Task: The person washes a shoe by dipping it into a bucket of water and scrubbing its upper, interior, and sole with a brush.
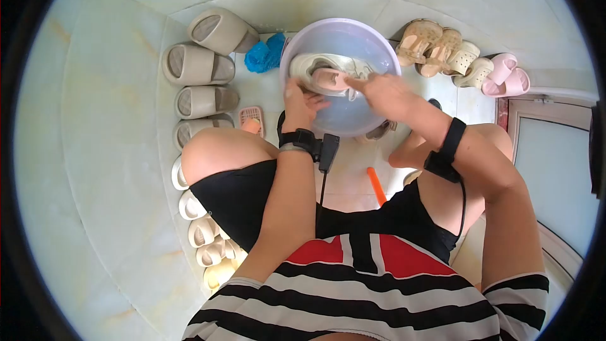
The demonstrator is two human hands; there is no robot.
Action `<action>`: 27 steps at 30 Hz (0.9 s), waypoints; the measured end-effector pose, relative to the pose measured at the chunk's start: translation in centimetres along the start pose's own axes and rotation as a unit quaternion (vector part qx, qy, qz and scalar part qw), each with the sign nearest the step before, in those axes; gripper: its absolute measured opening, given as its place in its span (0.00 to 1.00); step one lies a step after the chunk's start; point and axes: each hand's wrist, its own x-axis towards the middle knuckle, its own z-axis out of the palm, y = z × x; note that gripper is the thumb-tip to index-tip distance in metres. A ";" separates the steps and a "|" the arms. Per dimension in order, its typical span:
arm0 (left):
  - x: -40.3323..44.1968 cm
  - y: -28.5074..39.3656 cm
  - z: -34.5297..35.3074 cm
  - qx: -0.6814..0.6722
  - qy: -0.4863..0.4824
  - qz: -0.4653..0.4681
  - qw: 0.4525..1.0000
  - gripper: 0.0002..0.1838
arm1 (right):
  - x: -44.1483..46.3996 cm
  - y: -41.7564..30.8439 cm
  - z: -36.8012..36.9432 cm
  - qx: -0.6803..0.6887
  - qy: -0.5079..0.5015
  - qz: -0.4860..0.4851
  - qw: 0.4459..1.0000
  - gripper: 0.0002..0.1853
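Note:
A white lace-up shoe (pixel 303 67) sits in a pale lilac basin (pixel 341 21) of water. My left hand (pixel 304 102) is at the shoe's near side, thumb against its edge and fingers partly curled under it. With my right hand (pixel 386 96) I grip the end of a pink scrubbing brush (pixel 328 79), its head over the shoe's opening. The brush's bristles are hidden from this angle. Loose laces (pixel 352 93) hang beside the brush.
Beige slippers (pixel 197 65) line the left wall. A crumpled blue plastic item (pixel 265 53) lies left of the basin. Clogs and sandals (pixel 437 47) and pink slippers (pixel 505 76) stand at right. An orange stick (pixel 377 186) lies between my legs; a door (pixel 555 158) is at right.

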 end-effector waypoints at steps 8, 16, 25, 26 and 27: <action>-2.1 0.1 2.1 0.019 -0.097 0.053 0.994 0.40 | -0.4 -4.1 6.7 0.189 -0.036 0.100 0.976 0.24; 1.1 -0.8 0.3 -0.031 -0.093 0.033 0.995 0.35 | 0.1 -5.3 8.1 0.698 0.001 0.242 0.674 0.18; 0.6 -1.3 -0.1 -0.037 -0.118 0.074 0.990 0.34 | -0.3 -6.9 3.8 -0.039 -0.054 0.080 0.995 0.30; 0.6 -1.4 -0.1 -0.038 -0.119 0.063 0.990 0.34 | -0.1 -6.8 3.6 -0.081 -0.090 0.055 0.991 0.32; 0.8 -1.3 0.1 -0.044 -0.120 0.057 0.990 0.34 | 0.3 -6.1 5.1 -0.086 -0.092 0.054 0.991 0.32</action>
